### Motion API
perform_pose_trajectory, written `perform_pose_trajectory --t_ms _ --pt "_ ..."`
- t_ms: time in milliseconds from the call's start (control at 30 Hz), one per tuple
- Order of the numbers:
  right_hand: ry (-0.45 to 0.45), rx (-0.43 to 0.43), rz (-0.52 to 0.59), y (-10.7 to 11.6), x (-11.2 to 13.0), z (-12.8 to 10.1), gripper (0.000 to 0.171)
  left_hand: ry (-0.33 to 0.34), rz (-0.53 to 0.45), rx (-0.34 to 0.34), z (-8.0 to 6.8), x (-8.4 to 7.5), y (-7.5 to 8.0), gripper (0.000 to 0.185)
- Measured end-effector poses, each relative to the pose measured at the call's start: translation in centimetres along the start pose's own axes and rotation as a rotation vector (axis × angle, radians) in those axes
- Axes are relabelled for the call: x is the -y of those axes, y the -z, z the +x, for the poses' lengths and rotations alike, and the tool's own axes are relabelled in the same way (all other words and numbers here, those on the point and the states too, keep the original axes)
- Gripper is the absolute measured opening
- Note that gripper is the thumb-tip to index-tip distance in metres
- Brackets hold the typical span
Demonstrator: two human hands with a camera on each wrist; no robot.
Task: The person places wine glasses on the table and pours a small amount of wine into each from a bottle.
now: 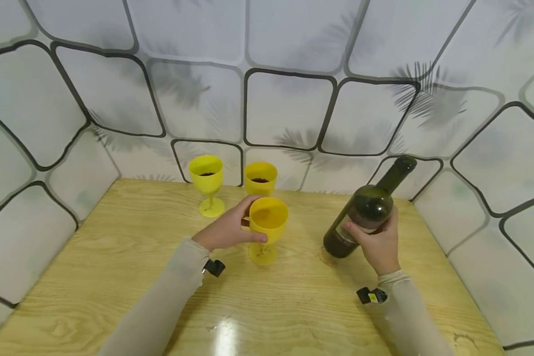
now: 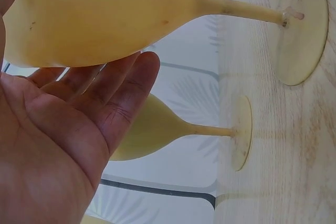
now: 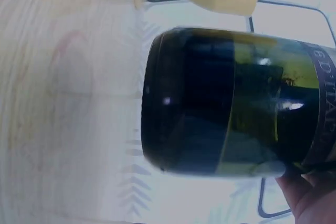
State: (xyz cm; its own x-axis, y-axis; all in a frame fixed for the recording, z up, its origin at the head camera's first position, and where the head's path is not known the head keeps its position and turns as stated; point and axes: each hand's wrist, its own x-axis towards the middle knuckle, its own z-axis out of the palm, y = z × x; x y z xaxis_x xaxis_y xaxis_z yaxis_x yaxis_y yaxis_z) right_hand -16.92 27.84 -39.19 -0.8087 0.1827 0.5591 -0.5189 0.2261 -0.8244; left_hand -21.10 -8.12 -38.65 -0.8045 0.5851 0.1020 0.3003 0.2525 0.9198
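My left hand [image 1: 249, 222] cups the bowl of the nearest yellow goblet [image 1: 268, 220], thumb in front and fingers behind; the goblet stands on the wooden table [image 1: 115, 257]. In the left wrist view the left hand's fingers [image 2: 121, 87] lie against that goblet's bowl [image 2: 105, 19]. My right hand [image 1: 374, 236] grips a dark green wine bottle [image 1: 367, 207] around its body. The bottle is tilted, neck up and to the right, base low over the table. Up close in the right wrist view, the bottle [image 3: 226, 103] has the right hand's fingers [image 3: 310, 198] under it.
Two more yellow goblets stand behind, one at the left [image 1: 207, 183] and one in the middle [image 1: 260, 179], each with dark liquid inside. Patterned walls [image 1: 289, 109] close the table in at the back and on both sides.
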Motion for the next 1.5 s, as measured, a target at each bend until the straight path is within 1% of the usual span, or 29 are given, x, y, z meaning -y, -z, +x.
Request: perform_pose_trajectory --t_ms 133,267,367,500,667,767,967,1233,1400,1500 --pt "0.020 -0.010 -0.044 -0.2 0.9 0.1 0.089 -0.007 0.003 -0.008 -0.1 0.0 0.2 0.090" --pt "0.060 -0.004 -0.124 -0.2 1.4 0.1 0.089 -0.010 0.005 -0.006 0.0 0.0 0.3 0.090" --pt "0.085 0.024 -0.199 -0.3 1.7 -0.1 0.090 -0.009 0.010 -0.002 0.0 0.0 0.3 0.090" --pt "0.090 0.084 -0.308 -0.4 2.1 -0.4 0.096 0.004 0.027 -0.007 -0.1 -0.2 0.4 0.090" --pt "0.121 0.159 -0.395 -0.8 2.3 -0.6 0.102 -0.013 0.029 -0.014 -0.3 -0.2 0.7 0.095" --pt "0.141 0.185 -0.441 -0.9 2.4 -0.6 0.103 -0.024 0.024 -0.020 -0.3 -0.2 0.8 0.096" --pt "0.156 0.212 -0.538 -1.0 2.9 -0.4 0.105 -0.017 0.018 -0.027 -0.4 -0.4 0.8 0.090" --pt "0.302 0.298 -0.689 -0.4 3.8 0.8 0.104 -0.020 0.020 -0.021 -0.4 -0.4 0.8 0.088" --pt "0.398 0.377 -0.804 0.2 4.4 1.7 0.104 -0.016 0.014 -0.012 -0.2 -0.1 0.8 0.089" --pt "0.440 0.429 -0.860 0.5 4.8 2.3 0.105 -0.017 0.014 -0.011 -0.2 -0.1 0.8 0.089"
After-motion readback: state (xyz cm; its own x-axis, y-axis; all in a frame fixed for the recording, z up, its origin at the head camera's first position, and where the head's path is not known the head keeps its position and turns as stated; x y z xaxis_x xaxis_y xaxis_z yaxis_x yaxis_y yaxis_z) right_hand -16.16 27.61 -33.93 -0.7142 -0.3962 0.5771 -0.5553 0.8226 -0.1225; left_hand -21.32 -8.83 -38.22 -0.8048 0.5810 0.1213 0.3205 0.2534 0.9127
